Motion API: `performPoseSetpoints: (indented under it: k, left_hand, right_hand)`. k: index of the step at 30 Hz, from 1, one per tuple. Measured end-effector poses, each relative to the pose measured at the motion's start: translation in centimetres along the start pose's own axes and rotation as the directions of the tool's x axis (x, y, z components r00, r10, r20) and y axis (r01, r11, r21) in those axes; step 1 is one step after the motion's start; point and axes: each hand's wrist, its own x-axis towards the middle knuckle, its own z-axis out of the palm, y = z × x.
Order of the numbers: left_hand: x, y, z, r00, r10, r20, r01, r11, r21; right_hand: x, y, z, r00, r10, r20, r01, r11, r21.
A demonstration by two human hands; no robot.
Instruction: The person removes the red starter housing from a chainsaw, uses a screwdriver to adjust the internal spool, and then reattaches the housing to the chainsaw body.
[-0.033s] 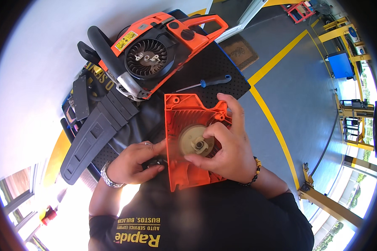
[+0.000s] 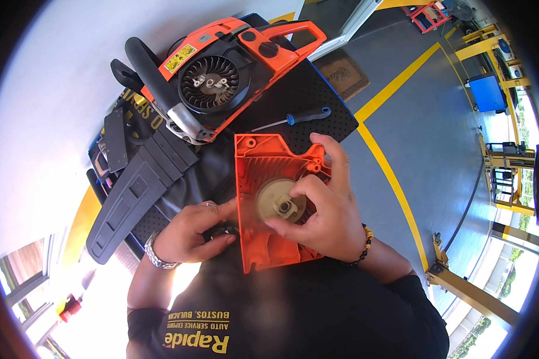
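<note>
An orange recoil starter cover [image 2: 250, 179] is held inside up in front of my torso. Inside it sits a round cream starter pulley [image 2: 271, 197] with a metal hub. The curled index finger and thumb of my right hand [image 2: 324, 209] grip the pulley, while another finger reaches up along the cover's right edge. My left hand [image 2: 197, 230] is at the cover's left edge, its index finger pressed to the orange wall. Between that finger and thumb a small dark part shows, too hidden to name. Beyond is the orange chainsaw body [image 2: 270, 49], its black finned flywheel [image 2: 209, 82] exposed.
A blue-handled screwdriver [image 2: 308, 115] lies on the black perforated table top [image 2: 335, 113], right of the chainsaw. To the left lie a long black bar scabbard [image 2: 132, 194] and a dark flat plate [image 2: 116, 139]. Yellow lines [image 2: 395, 191] mark the grey floor at right.
</note>
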Motion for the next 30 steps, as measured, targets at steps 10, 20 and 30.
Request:
performPoseSetpoints:
  k: [10, 20, 30]
  left_hand:
    - [0.7, 1.4, 0.0, 0.996, -0.069, -0.05, 0.064, 0.993, -0.097]
    - [0.1, 0.3, -0.9, 0.994, 0.008, 0.109, 0.007, 0.992, -0.129]
    - [-0.7, -1.0, -1.8, 0.971, -0.013, 0.238, 0.064, 0.976, -0.21]
  right_hand:
    - [0.7, 0.0, -0.1, 0.996, -0.085, 0.016, 0.086, 0.996, -0.034]
    - [0.6, 0.5, -0.2, 0.984, -0.176, 0.037, 0.176, 0.984, 0.009]
    - [0.3, 0.1, 0.5, 0.983, -0.186, -0.013, 0.186, 0.982, 0.037]
